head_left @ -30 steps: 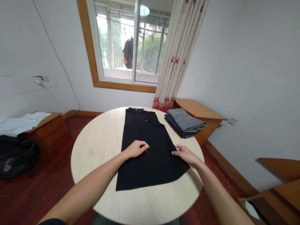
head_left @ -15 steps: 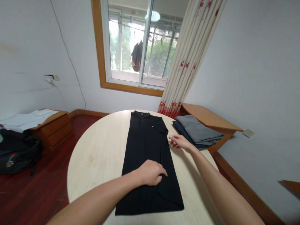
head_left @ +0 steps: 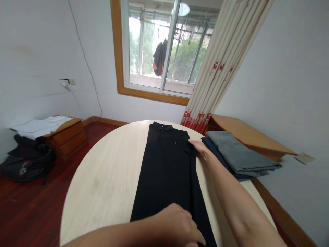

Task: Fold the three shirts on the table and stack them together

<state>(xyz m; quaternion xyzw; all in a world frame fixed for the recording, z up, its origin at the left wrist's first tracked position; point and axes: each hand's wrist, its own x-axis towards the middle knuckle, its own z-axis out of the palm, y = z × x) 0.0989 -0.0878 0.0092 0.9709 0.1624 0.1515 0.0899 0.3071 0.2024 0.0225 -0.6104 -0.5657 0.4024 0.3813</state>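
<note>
A black polo shirt [head_left: 164, 171] lies lengthwise on the round pale table [head_left: 105, 181], its collar at the far edge and one short sleeve folded over its front. At the sleeve's outer edge, my right hand [head_left: 198, 145] pinches the fabric between closed fingers. My left hand [head_left: 180, 224] is at the near right part of the shirt, its fingers curled down onto the cloth close to the side edge. The bottom of the picture cuts off those fingertips and the shirt's hem.
Folded grey trousers [head_left: 239, 154] lie on dark blue folded cloth [head_left: 218, 154] at the table's right. Behind them stands a wooden cabinet [head_left: 252, 137]. A low drawer unit [head_left: 68, 137] with papers and a black backpack [head_left: 28, 161] are at the left. A curtain [head_left: 218, 68] hangs beside the window.
My right hand has moved from beside the shirt to its sleeve edge and closed there. My left hand has slid nearer and rightward along the shirt. The view has shifted slightly.
</note>
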